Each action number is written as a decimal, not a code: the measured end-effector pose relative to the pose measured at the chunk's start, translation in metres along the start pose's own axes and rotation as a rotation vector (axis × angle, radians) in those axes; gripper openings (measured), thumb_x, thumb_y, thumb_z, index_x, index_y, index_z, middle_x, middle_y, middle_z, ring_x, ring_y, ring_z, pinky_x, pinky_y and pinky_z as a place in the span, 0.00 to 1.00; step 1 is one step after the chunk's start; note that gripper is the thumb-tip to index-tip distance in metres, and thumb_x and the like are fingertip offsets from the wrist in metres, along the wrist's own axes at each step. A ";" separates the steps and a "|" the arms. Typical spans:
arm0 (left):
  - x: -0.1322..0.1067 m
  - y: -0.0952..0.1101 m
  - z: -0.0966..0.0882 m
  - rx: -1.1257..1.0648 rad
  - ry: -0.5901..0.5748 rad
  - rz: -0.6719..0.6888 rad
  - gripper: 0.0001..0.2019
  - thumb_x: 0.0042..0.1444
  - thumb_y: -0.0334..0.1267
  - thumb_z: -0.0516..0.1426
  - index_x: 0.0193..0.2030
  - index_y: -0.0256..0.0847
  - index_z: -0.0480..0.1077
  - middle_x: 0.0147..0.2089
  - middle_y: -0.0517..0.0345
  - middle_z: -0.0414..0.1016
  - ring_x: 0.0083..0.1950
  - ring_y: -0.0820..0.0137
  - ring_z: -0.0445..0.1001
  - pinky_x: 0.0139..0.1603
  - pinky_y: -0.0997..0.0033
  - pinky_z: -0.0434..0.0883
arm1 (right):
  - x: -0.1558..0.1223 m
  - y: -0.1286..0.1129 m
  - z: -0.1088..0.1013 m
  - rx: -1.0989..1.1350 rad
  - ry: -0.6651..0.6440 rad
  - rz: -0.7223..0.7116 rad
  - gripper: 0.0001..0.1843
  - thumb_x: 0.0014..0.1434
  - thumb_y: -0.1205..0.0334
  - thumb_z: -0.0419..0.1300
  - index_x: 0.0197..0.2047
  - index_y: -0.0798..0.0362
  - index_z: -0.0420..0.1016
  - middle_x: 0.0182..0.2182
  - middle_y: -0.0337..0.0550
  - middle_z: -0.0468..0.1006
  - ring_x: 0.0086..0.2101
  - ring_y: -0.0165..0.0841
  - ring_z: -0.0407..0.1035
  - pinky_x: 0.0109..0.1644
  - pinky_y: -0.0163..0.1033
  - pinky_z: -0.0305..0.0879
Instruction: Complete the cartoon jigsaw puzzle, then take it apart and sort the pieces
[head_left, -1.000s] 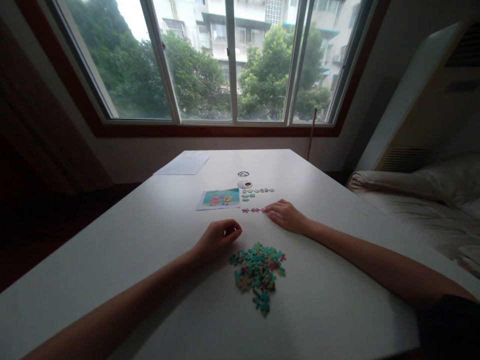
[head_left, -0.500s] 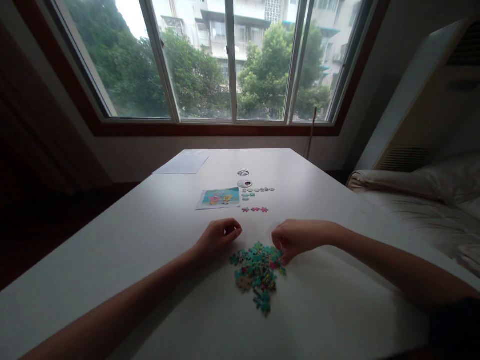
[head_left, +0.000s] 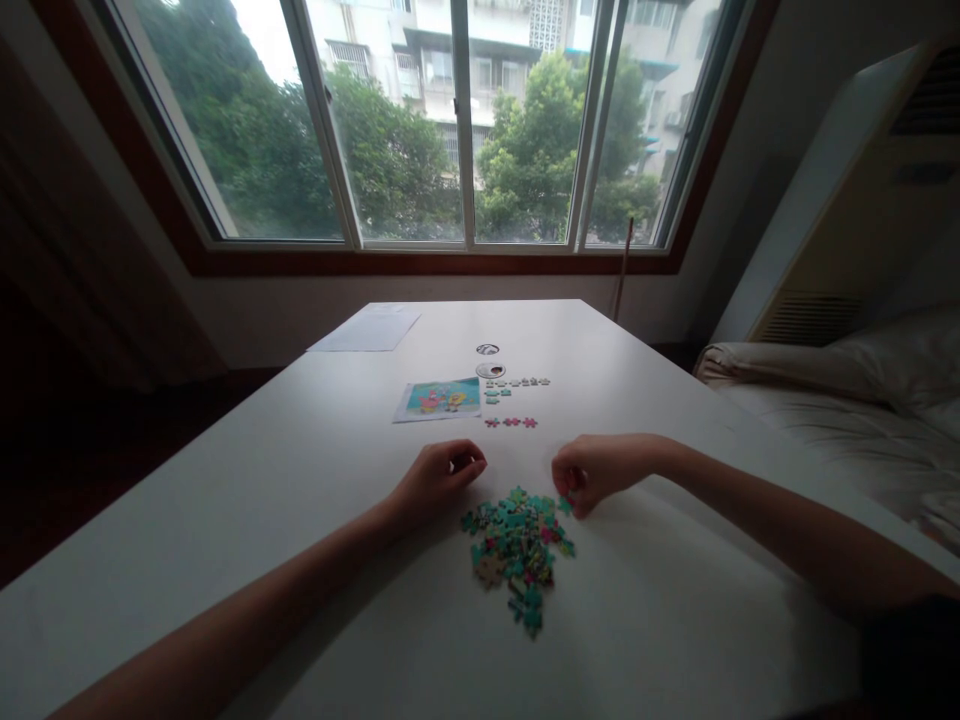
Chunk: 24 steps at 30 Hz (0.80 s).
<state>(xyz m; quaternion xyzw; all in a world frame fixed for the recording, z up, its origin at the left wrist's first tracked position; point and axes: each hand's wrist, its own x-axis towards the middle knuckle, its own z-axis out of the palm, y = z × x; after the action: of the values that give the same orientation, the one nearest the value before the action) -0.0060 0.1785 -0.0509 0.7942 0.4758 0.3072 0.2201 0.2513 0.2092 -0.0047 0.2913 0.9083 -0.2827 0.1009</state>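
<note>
Right grip (head_left: 600,465): fingers curled in, thumb and index nearly together, at the upper right edge of the puzzle pile (head_left: 517,545). A green piece (head_left: 565,505) sits right at my fingertips; can't tell whether it's pinched or just touched. The curled fingers hide the contact.

Left grip (head_left: 439,474): loosely curled, small gap showing between thumb and fingers, nothing visible in it. It rests on the white surface (head_left: 300,480), just beyond the pile and off to its left.

The pile lies between my forearms, closer to me than both hands. Loose, overlapping pieces, mostly green, some pink and yellow, one tan near its left edge. A few stray green ones trail toward me.

Sorted pieces lie beyond my hands. Closest is a pink row (head_left: 511,423), three pieces, spaced apart. Farther out, a short green group (head_left: 496,394); behind that, a longer pale row (head_left: 517,382). Too small to read details.

Picture sheet (head_left: 441,400) lies flat just left of those rows: blue-green background, pink and yellow figures. Two round items (head_left: 490,370) sit past the rows, one behind the other. White papers (head_left: 367,328) at the far left corner, well apart from everything. Window (head_left: 405,150) ahead, past the far edge.
</note>
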 end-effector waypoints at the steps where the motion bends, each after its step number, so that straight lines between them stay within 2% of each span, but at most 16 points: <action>1: 0.000 0.000 0.000 -0.005 0.000 0.001 0.08 0.52 0.37 0.52 0.30 0.37 0.70 0.22 0.64 0.65 0.23 0.77 0.59 0.25 0.78 0.57 | 0.000 -0.002 -0.001 0.008 -0.004 -0.004 0.16 0.41 0.58 0.65 0.34 0.56 0.70 0.27 0.36 0.69 0.27 0.24 0.62 0.28 0.28 0.57; 9: 0.001 0.004 0.002 -0.005 -0.008 0.005 0.08 0.52 0.37 0.52 0.30 0.36 0.70 0.21 0.64 0.64 0.23 0.77 0.59 0.25 0.79 0.57 | -0.003 -0.010 -0.003 0.037 -0.023 -0.037 0.14 0.43 0.63 0.64 0.35 0.57 0.69 0.27 0.36 0.68 0.26 0.23 0.61 0.28 0.28 0.57; 15: -0.001 0.004 0.002 -0.001 -0.009 0.015 0.08 0.52 0.37 0.52 0.30 0.37 0.70 0.21 0.65 0.64 0.23 0.77 0.58 0.25 0.79 0.57 | -0.006 -0.014 -0.004 0.008 0.023 -0.087 0.14 0.48 0.57 0.61 0.36 0.56 0.69 0.28 0.38 0.70 0.28 0.25 0.63 0.30 0.29 0.58; 19: -0.001 0.005 0.003 -0.013 -0.005 0.014 0.08 0.52 0.37 0.52 0.30 0.37 0.70 0.21 0.65 0.63 0.23 0.77 0.58 0.25 0.79 0.57 | -0.006 -0.028 0.003 0.004 0.079 -0.178 0.16 0.50 0.54 0.60 0.39 0.55 0.68 0.29 0.39 0.70 0.28 0.25 0.63 0.30 0.29 0.58; 24: -0.001 0.006 0.004 -0.016 -0.005 0.010 0.08 0.52 0.37 0.52 0.30 0.36 0.70 0.21 0.65 0.63 0.23 0.77 0.58 0.24 0.79 0.57 | -0.005 -0.039 0.014 -0.059 0.122 -0.185 0.15 0.47 0.60 0.62 0.39 0.55 0.68 0.26 0.37 0.69 0.25 0.23 0.61 0.27 0.27 0.55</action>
<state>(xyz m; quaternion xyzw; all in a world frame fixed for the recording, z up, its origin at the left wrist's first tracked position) 0.0001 0.1744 -0.0502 0.7955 0.4689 0.3099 0.2263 0.2326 0.1723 0.0030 0.2198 0.9437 -0.2459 0.0273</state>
